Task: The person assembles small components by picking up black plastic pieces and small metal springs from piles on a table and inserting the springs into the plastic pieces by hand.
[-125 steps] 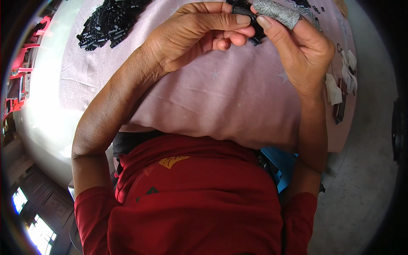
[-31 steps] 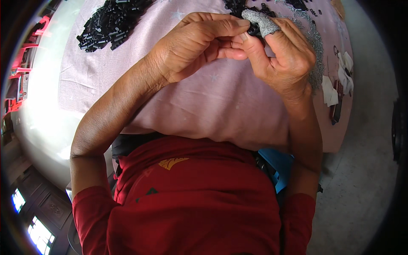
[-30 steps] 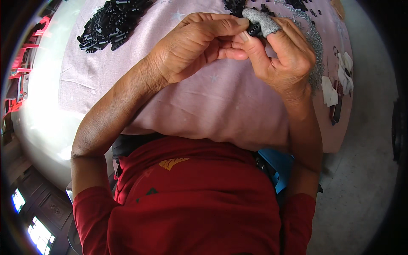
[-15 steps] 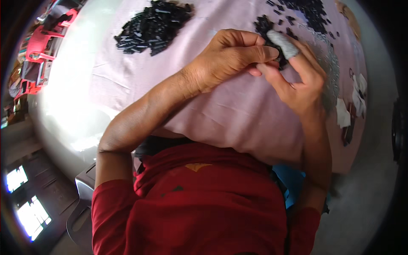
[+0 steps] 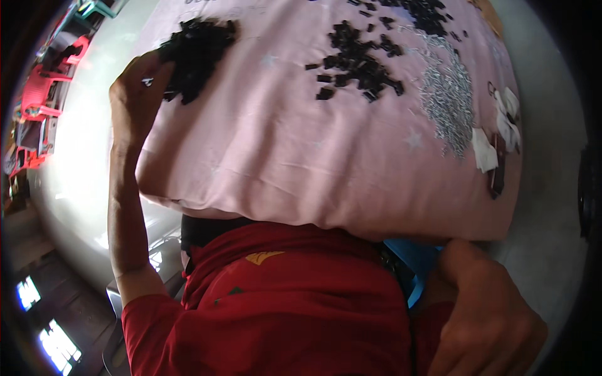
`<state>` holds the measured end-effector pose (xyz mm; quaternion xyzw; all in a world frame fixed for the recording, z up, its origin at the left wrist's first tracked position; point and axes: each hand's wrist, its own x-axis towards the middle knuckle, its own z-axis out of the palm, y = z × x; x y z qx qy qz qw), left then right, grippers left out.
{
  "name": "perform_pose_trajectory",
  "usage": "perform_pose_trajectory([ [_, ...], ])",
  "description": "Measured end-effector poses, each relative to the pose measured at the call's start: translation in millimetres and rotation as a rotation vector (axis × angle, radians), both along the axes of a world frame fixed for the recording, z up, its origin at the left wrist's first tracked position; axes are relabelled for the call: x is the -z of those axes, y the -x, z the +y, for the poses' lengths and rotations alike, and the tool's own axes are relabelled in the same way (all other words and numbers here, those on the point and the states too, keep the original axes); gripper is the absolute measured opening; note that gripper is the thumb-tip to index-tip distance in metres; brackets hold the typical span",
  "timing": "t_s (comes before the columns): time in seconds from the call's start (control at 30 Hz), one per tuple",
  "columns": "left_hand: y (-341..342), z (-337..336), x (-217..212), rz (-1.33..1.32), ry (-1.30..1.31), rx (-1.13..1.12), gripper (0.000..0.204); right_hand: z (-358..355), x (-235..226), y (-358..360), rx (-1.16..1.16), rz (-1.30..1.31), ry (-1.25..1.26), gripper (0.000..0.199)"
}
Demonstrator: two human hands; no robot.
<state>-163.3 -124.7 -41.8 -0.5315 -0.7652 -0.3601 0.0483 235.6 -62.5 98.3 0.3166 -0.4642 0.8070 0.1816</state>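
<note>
My left hand is at the near left side of a pile of small black pieces, on the left of the pink cloth. Its fingers are in shadow against the dark pile, so their grip is unclear. A small silvery bit shows on or in this hand; I cannot tell which. My right hand is off the cloth at the lower right, close to my red sleeve. Its back is toward me, with the fingertips hidden and blurred. A looser spread of short black pieces lies mid-cloth.
Right of the spread is a heap of small silvery metal pieces. More black pieces lie at the far right. White cloths and a dark reddish tool rest near the right edge. A blue object sits below the table edge.
My hands were together over the black spread, pinching a small dark piece. The left has since moved to the left pile; the right has drawn back off the cloth toward my body.
</note>
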Motion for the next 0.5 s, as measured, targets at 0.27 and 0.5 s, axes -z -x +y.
perform_pose_trajectory([
  [0.27,-11.8,6.6,-2.2,-0.007,-0.06,-0.011,0.024,-10.8,4.0,-7.3,0.179,-0.074,0.006,0.034],
  [0.5,-51.7,10.2,-22.7,0.0,-0.144,0.278,0.02,42.4,41.6,-16.4,0.949,-0.602,-0.332,0.023],
])
